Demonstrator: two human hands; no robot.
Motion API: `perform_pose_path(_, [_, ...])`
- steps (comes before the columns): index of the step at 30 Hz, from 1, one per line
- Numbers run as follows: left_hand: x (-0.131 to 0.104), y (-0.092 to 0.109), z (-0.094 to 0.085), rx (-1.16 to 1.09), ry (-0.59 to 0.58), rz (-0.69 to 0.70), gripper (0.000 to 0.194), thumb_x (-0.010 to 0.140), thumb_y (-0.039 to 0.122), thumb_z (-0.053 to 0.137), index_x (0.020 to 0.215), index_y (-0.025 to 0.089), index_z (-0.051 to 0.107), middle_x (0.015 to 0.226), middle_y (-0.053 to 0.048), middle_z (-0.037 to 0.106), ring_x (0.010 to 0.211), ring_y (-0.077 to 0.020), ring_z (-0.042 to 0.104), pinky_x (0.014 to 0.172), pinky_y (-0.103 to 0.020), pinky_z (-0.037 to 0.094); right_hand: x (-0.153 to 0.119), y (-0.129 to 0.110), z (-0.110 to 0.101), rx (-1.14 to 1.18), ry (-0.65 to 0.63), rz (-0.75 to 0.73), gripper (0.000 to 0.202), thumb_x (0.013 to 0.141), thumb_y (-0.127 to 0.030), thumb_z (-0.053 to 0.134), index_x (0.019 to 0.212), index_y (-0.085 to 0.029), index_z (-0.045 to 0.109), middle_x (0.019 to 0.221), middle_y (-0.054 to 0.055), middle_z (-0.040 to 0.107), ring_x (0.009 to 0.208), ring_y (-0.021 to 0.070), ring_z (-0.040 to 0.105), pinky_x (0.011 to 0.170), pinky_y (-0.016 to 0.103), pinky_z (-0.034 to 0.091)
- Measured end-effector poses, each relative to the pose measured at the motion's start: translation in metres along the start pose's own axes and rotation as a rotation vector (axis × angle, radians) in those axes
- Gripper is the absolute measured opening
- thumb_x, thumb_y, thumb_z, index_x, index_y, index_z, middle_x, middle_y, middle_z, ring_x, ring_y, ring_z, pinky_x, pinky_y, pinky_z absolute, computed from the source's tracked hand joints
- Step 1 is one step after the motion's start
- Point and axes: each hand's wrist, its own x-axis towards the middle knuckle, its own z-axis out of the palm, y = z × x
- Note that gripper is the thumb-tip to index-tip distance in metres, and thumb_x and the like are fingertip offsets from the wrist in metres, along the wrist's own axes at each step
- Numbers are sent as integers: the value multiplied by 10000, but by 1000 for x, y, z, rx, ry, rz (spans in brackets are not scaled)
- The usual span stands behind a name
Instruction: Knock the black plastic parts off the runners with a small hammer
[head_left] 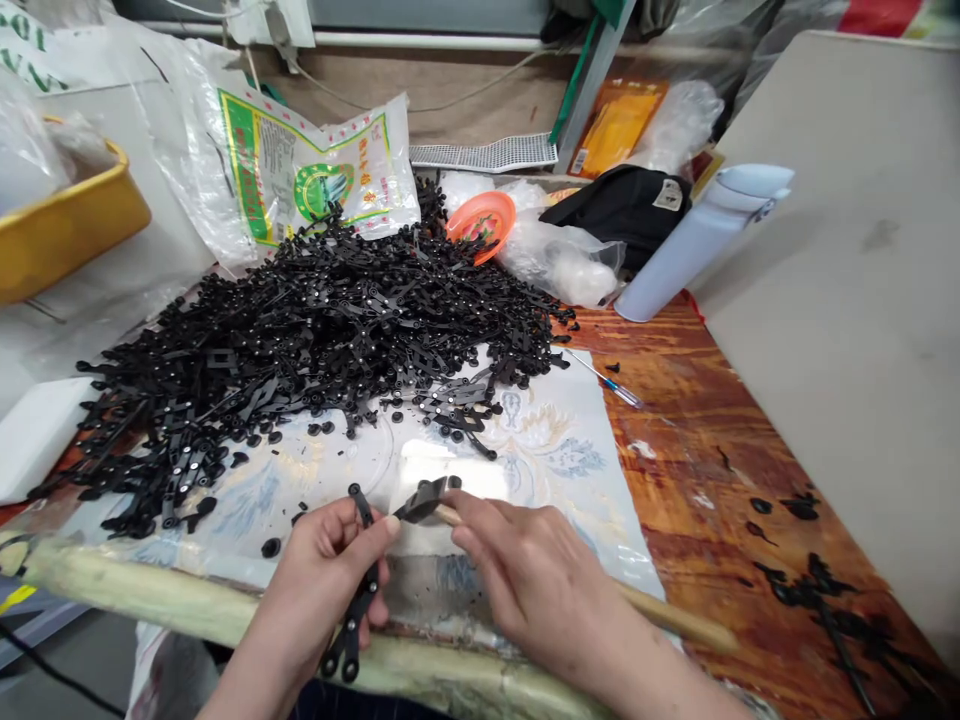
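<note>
My left hand (330,565) is closed around a jointed black plastic part (362,590), whose round ends stick out above and below the fingers. My right hand (536,575) grips a light wooden handle (675,615) that runs back under the wrist to the right. At the handle's front, a dark blade-like head (424,500) touches or nearly touches the left thumb and the black part. Beyond both hands lies a big pile of similar black parts (322,320) on a patterned sheet (555,450).
A screwdriver (619,388) lies right of the pile. Behind stand a pale blue bottle (675,255), an orange plate (480,222) and a printed plastic bag (315,170). A yellow bin (67,235) is at left. Loose black pieces (825,590) lie at right.
</note>
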Motion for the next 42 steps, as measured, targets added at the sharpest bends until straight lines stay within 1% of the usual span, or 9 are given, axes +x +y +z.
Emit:
perform_pose_path(5, [-1,-1,1,3,3,5,332,656,402,718,550,185,489,439,44,560,261,-95,479,223,-156,337,0,1,-7,183,161,8,303,960,-248,332,1160,-179,549,866,77,674,691,169,614,583,278,437])
perform_pose_path(11, [-1,3,2,67,59,15,316,655,381,719,567,190,484,423,63,531,250,-89,464,219,-142,312,1,7,-1,88,-12,41,292,954,-242,326,1099,-181,571,782,47,664,654,177,622,591,292,442])
perform_pose_path(15, [-1,4,0,-12,-10,-9,305,668,381,723,590,192,496,443,54,553,286,-103,494,240,-159,345,1,13,-15,282,137,87,257,972,-283,341,1056,-215,574,781,5,637,675,135,602,569,235,425])
perform_pose_path(18, [-2,3,-2,-108,-19,-31,318,653,390,740,589,190,502,458,53,555,310,-102,503,251,-163,354,-3,19,-19,281,207,121,241,968,-282,363,1070,-214,570,790,6,632,700,137,603,562,229,418])
perform_pose_path(28, [-4,1,5,49,31,28,304,650,395,725,604,191,503,434,59,540,277,-103,488,226,-151,321,-14,20,-7,232,161,125,243,966,-269,347,1093,-228,550,932,30,672,770,171,631,667,288,451])
perform_pose_path(33, [-3,1,2,104,43,53,316,667,397,707,586,194,479,441,58,542,272,-103,488,226,-153,325,-16,17,-3,203,148,93,237,963,-249,343,1081,-220,547,924,40,673,762,171,634,657,288,447])
perform_pose_path(38, [-1,3,3,96,32,40,307,667,403,701,588,191,493,429,57,533,261,-96,475,223,-146,310,-8,9,-5,110,46,45,261,954,-241,337,1055,-174,568,791,54,652,687,183,620,617,296,439])
perform_pose_path(40, [-1,4,3,94,19,25,292,668,393,699,603,194,495,431,59,536,262,-96,472,222,-146,313,-6,6,-8,101,73,15,268,952,-231,341,1085,-165,564,781,55,646,652,173,600,582,285,422])
perform_pose_path(42, [-1,4,3,88,8,8,290,674,387,693,604,197,485,430,61,535,264,-92,468,224,-144,315,-5,5,-8,131,185,-29,276,954,-222,348,1132,-154,547,805,62,647,626,157,578,550,269,401])
